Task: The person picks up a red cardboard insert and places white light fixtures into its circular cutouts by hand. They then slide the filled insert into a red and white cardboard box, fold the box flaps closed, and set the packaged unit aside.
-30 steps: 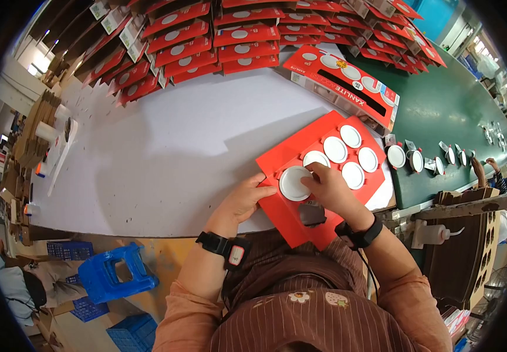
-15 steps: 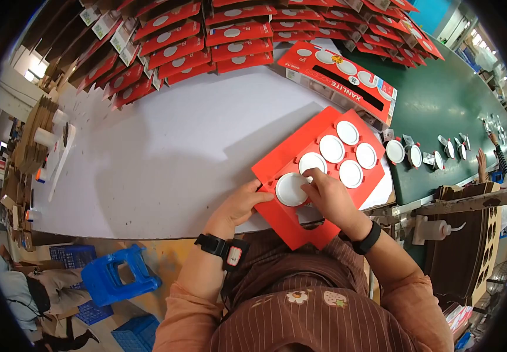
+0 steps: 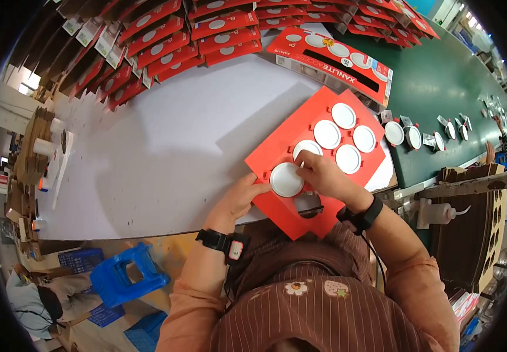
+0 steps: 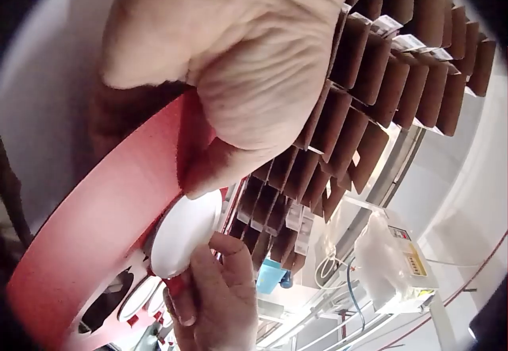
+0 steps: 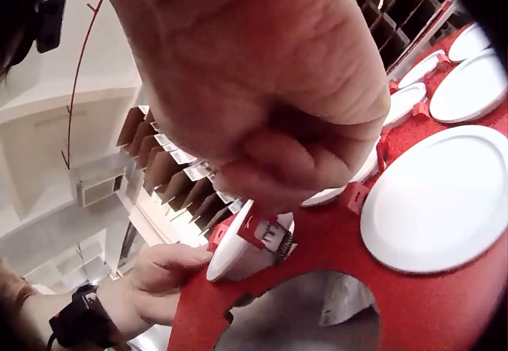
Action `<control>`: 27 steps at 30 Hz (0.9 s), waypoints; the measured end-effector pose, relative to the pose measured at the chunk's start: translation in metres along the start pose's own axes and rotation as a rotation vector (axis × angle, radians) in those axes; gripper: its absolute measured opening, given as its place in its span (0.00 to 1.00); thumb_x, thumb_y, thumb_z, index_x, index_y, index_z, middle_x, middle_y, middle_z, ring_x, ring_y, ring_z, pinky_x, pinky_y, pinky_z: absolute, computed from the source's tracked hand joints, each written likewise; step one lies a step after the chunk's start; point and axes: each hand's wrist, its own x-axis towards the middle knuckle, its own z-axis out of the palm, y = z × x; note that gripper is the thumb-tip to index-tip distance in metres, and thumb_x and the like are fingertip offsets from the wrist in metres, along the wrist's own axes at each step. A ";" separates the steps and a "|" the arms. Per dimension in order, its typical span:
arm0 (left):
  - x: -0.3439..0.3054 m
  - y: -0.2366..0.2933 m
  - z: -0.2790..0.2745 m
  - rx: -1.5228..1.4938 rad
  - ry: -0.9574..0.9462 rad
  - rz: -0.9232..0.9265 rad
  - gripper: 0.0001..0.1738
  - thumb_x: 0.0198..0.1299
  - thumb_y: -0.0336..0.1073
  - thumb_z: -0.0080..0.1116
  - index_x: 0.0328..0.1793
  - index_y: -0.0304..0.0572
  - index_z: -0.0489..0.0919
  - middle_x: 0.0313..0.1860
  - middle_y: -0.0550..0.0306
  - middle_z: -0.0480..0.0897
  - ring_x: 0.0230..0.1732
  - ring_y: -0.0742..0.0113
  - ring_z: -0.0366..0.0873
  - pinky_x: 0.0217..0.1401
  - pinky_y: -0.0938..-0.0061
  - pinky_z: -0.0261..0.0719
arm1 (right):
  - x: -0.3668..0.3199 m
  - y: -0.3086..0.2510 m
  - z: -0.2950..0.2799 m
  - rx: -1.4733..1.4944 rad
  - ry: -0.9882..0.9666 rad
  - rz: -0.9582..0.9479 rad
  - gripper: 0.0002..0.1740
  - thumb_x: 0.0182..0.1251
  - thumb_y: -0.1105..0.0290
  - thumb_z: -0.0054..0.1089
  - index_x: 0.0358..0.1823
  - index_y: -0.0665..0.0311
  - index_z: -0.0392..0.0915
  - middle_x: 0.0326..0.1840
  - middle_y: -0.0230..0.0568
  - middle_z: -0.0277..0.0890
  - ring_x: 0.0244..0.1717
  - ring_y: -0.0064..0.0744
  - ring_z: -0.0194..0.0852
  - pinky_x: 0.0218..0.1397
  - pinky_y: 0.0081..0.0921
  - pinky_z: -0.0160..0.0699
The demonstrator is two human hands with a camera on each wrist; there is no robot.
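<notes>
A red cardboard insert with round cut-outs lies tilted at the table's near edge, holding several round white downlights, such as one at the far corner. My left hand grips the insert's left edge, thumb on top beside the nearest downlight. At that downlight's right edge, my right hand pinches with curled thumb and forefinger. In the right wrist view, a spring clip and a red tab show under these fingers. One cut-out without a downlight lies nearest my body.
A red printed box stands behind the insert. Rows of red cartons are stacked at the back. More downlights stand on the green surface at right. A blue stool is on the floor at left.
The insert and both hands sit slightly higher and further left in the head view. My right hand keeps at the nearest downlight's edge, and the cut-out near my body shows more than half a second ago.
</notes>
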 end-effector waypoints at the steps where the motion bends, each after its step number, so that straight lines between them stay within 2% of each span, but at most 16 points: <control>1: 0.001 -0.001 0.001 0.008 0.014 0.032 0.26 0.62 0.30 0.55 0.67 0.35 0.68 0.60 0.55 0.75 0.60 0.66 0.72 0.63 0.68 0.69 | 0.000 -0.003 -0.003 0.104 -0.071 0.105 0.10 0.67 0.69 0.54 0.45 0.66 0.71 0.27 0.45 0.77 0.21 0.36 0.77 0.26 0.31 0.75; 4: 0.005 -0.002 -0.004 0.029 -0.018 -0.001 0.25 0.62 0.30 0.56 0.66 0.32 0.69 0.59 0.54 0.76 0.59 0.66 0.72 0.63 0.69 0.69 | 0.005 0.005 0.005 0.113 -0.085 0.191 0.10 0.69 0.68 0.51 0.46 0.66 0.71 0.26 0.42 0.75 0.20 0.30 0.75 0.23 0.28 0.73; 7: 0.002 0.002 -0.004 0.033 0.001 -0.060 0.24 0.63 0.31 0.56 0.65 0.31 0.69 0.58 0.54 0.76 0.58 0.67 0.73 0.63 0.69 0.70 | 0.001 0.001 0.004 0.109 -0.090 0.172 0.10 0.69 0.69 0.50 0.47 0.66 0.71 0.26 0.42 0.74 0.19 0.30 0.73 0.23 0.27 0.73; 11: 0.006 -0.008 -0.009 0.028 -0.056 -0.030 0.24 0.63 0.32 0.56 0.64 0.31 0.69 0.58 0.53 0.76 0.58 0.67 0.72 0.63 0.70 0.70 | -0.001 0.000 0.001 0.164 -0.106 0.142 0.10 0.69 0.69 0.50 0.46 0.66 0.71 0.26 0.42 0.74 0.19 0.30 0.73 0.23 0.27 0.73; 13: 0.006 -0.010 -0.008 0.073 -0.033 -0.022 0.23 0.63 0.31 0.56 0.64 0.35 0.70 0.58 0.56 0.77 0.59 0.69 0.73 0.64 0.71 0.68 | 0.006 0.005 0.001 0.095 -0.149 0.136 0.09 0.69 0.71 0.50 0.46 0.67 0.71 0.21 0.37 0.71 0.17 0.23 0.69 0.20 0.24 0.67; 16: 0.006 -0.008 -0.007 0.035 -0.024 -0.054 0.23 0.63 0.31 0.56 0.64 0.35 0.70 0.59 0.56 0.76 0.60 0.68 0.72 0.64 0.71 0.68 | 0.013 0.003 -0.002 0.120 -0.214 0.199 0.10 0.68 0.71 0.51 0.46 0.68 0.71 0.22 0.40 0.73 0.17 0.27 0.72 0.21 0.26 0.70; 17: 0.005 -0.007 -0.006 0.035 -0.027 -0.055 0.23 0.63 0.31 0.56 0.64 0.35 0.70 0.59 0.56 0.76 0.60 0.68 0.72 0.64 0.71 0.68 | 0.010 -0.001 0.003 0.019 -0.146 0.204 0.12 0.67 0.70 0.52 0.48 0.68 0.70 0.24 0.44 0.76 0.19 0.31 0.75 0.23 0.29 0.72; 18: 0.005 -0.007 -0.006 0.040 -0.017 -0.054 0.23 0.63 0.31 0.55 0.64 0.35 0.70 0.59 0.56 0.76 0.60 0.68 0.72 0.65 0.70 0.67 | 0.006 0.004 0.007 0.019 -0.144 0.206 0.12 0.67 0.70 0.52 0.48 0.68 0.70 0.24 0.44 0.76 0.19 0.31 0.75 0.23 0.29 0.72; 20: 0.006 -0.007 -0.007 0.047 -0.010 -0.050 0.23 0.63 0.31 0.55 0.64 0.35 0.70 0.59 0.55 0.76 0.60 0.67 0.72 0.65 0.70 0.67 | 0.000 0.013 0.017 -0.094 0.057 0.002 0.14 0.66 0.69 0.55 0.50 0.67 0.70 0.26 0.48 0.78 0.22 0.37 0.78 0.24 0.32 0.74; 21: 0.006 -0.009 -0.007 0.042 0.005 -0.049 0.23 0.63 0.32 0.56 0.64 0.35 0.70 0.59 0.55 0.76 0.59 0.67 0.72 0.64 0.70 0.68 | -0.006 0.007 0.017 -0.249 0.127 -0.008 0.17 0.64 0.69 0.58 0.52 0.66 0.69 0.28 0.49 0.78 0.23 0.41 0.79 0.25 0.35 0.75; 22: 0.005 -0.009 -0.008 0.039 0.018 -0.048 0.24 0.62 0.33 0.56 0.64 0.34 0.70 0.59 0.54 0.76 0.59 0.67 0.72 0.63 0.69 0.68 | -0.012 0.010 0.021 -0.246 0.133 -0.007 0.17 0.64 0.69 0.58 0.52 0.66 0.69 0.28 0.49 0.78 0.23 0.41 0.79 0.25 0.35 0.75; 24: 0.008 -0.012 -0.009 0.011 0.000 -0.053 0.24 0.63 0.33 0.56 0.65 0.35 0.70 0.59 0.54 0.76 0.59 0.67 0.72 0.64 0.69 0.68 | -0.024 0.019 0.025 -0.466 0.178 -0.307 0.18 0.62 0.70 0.59 0.53 0.65 0.69 0.30 0.50 0.78 0.26 0.44 0.79 0.25 0.37 0.76; 25: 0.009 -0.015 -0.009 -0.024 -0.016 -0.064 0.24 0.63 0.33 0.56 0.65 0.35 0.70 0.60 0.55 0.76 0.60 0.67 0.71 0.65 0.69 0.67 | -0.029 0.022 0.026 -0.545 0.144 -0.405 0.20 0.63 0.68 0.58 0.54 0.68 0.68 0.34 0.50 0.77 0.24 0.45 0.79 0.25 0.36 0.77; 27: 0.008 -0.011 -0.005 -0.027 -0.010 -0.071 0.24 0.63 0.33 0.56 0.65 0.36 0.69 0.60 0.55 0.76 0.60 0.66 0.71 0.65 0.69 0.67 | -0.034 0.020 0.027 -0.580 0.146 -0.409 0.22 0.62 0.69 0.59 0.55 0.70 0.68 0.34 0.49 0.76 0.24 0.44 0.78 0.25 0.36 0.77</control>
